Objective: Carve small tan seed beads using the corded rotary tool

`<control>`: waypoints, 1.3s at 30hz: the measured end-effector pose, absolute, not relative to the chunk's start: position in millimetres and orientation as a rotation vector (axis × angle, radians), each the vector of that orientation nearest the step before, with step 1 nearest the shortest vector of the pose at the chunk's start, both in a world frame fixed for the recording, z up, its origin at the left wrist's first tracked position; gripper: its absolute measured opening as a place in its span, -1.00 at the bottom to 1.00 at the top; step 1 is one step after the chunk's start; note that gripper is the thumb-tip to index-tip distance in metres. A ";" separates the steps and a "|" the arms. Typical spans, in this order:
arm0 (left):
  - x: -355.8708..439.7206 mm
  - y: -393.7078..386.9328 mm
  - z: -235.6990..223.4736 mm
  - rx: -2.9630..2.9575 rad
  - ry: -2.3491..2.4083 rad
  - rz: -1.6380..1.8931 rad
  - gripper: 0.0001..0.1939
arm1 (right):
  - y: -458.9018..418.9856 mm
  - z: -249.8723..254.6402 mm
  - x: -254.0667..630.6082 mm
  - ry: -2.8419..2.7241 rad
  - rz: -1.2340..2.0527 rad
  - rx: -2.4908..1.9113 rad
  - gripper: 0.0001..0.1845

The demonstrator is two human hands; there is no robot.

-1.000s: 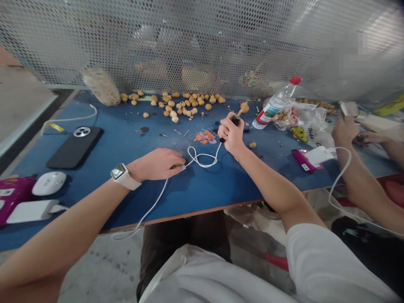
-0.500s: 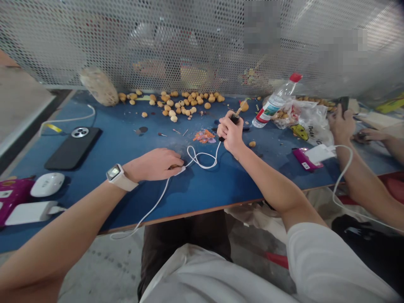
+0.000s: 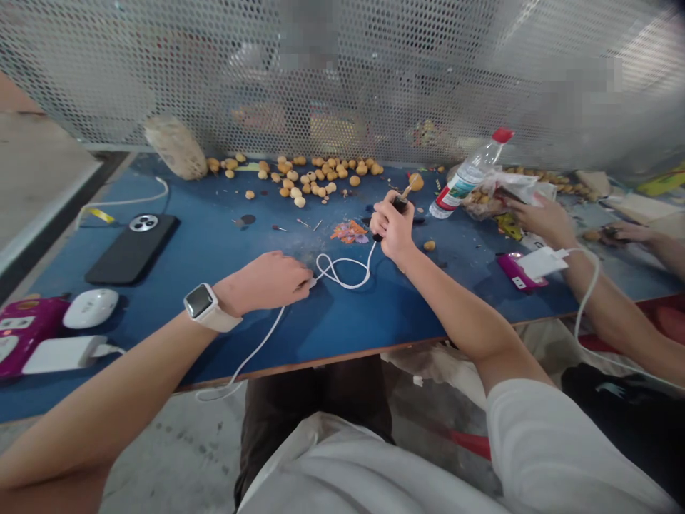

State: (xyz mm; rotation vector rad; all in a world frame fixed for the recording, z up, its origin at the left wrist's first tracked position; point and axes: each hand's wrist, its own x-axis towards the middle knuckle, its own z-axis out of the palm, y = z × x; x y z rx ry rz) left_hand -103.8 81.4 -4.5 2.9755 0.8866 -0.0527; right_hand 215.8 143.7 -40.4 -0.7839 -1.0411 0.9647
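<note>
My right hand (image 3: 392,225) is wrapped round the black handle of a corded pen-like tool (image 3: 399,205), whose thin, brass-coloured tip points up and away. A white cord (image 3: 350,285) runs from its lower end in a loop across the blue table to my left hand (image 3: 275,280). With fingers curled, that hand rests on the table, gripping a small white piece on the cord; most of the piece is hidden. Orange and purple shavings (image 3: 349,232) lie between the hands. Several small bits with shanks (image 3: 302,223) are scattered beyond my left hand.
Many small tan gourds (image 3: 321,175) lie along the perforated metal screen (image 3: 342,93). A water bottle (image 3: 463,178) leans at the right, near a co-worker's hand (image 3: 546,218). At the left are a black phone (image 3: 131,250), a white case (image 3: 90,308) and a purple power bank (image 3: 32,332).
My left hand has turned slightly, its fingers still curled at the cord. My right hand stays almost still with the tool. The co-worker's nearer hand has moved left, toward the plastic bag.
</note>
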 end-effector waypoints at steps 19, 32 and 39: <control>-102.5 88.1 -4.9 3.008 0.841 -0.051 -0.81 | 149.5 -34.7 210.2 -1.066 1.046 -0.875 -0.10; -100.7 92.4 -18.4 2.975 0.911 0.365 -0.68 | 145.4 -20.0 207.3 -1.019 1.200 -0.942 0.08; -99.1 89.7 -20.2 3.027 0.856 0.449 -0.68 | 133.2 -4.0 200.5 -1.083 1.253 -0.970 -0.03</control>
